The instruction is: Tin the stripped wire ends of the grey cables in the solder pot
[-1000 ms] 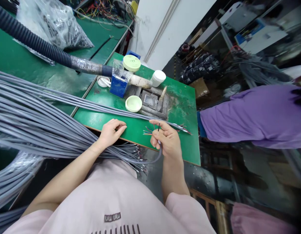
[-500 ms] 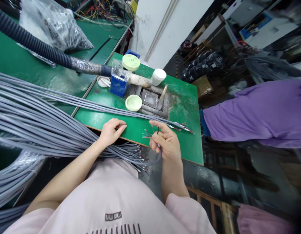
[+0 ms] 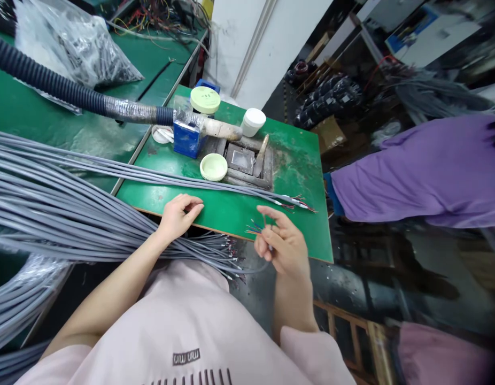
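- Gray cable (image 3: 253, 271), seen from the head view, rises in a bend from beyond the table edge to the right hand (image 3: 285, 240), its stripped end just in front of that hand's palm.
- Right-hand fingers (image 3: 273, 235) are pinched together on the end of the cable, thumb against the lower fingers, while the index finger stands raised and apart.
- Thin colored wires (image 3: 253, 230) fan out leftward from the grip, over the near edge of the green table (image 3: 227, 208).
- Left hand (image 3: 177, 216) is at the table's near edge, its fingers loosely curled with the thumb tip close to the index finger; whether anything lies between them I cannot tell.
- Large cable bundle (image 3: 91, 214) spreads from the left and passes by the left forearm, its wire ends below the table edge, near the shirt.
- Smaller row of cables (image 3: 171, 177) lies across the table, beyond both hands, wire ends toward the right.
- Behind that row are a shallow pale-green dish (image 3: 214, 167), a blue box (image 3: 185, 140), a white tub (image 3: 253, 122) and a grimy square fixture (image 3: 242, 159).
- Black corrugated hose (image 3: 71, 90) comes in from the left.
- Another person in purple (image 3: 416, 171) is at the right.
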A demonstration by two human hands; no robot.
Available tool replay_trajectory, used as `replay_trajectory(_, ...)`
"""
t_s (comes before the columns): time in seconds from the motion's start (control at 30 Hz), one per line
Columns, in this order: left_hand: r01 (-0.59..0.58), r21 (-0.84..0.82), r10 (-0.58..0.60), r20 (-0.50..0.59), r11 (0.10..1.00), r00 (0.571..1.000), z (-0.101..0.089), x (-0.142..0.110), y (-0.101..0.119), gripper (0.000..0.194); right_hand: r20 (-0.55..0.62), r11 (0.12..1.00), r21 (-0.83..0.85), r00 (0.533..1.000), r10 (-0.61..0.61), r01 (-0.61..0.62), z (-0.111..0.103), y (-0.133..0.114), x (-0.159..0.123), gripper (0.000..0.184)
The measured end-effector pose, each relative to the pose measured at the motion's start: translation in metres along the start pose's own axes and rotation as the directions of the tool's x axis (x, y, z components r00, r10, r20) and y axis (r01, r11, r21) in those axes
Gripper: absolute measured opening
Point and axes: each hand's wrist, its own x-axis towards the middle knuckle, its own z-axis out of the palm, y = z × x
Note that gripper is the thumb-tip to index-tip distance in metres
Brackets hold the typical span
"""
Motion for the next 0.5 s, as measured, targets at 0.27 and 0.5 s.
replay_trajectory(0.27,-0.099,0.420,0.109,0.001,0.902,0.994,-0.007,0.027,0.011,0.022,-0.576,0.637,-0.724,0.740,-0.348,-0.264,-0.100,0.046,-0.071,0.065)
replay_trajectory(0.5,0.034,0.675,-0.108,0.068,0.737,0.992,-0.004,0.054,0.014,0.026,-0.408,0.792,-0.594,0.901,-0.149,-0.138,-0.065,0.056,-0.068,0.036)
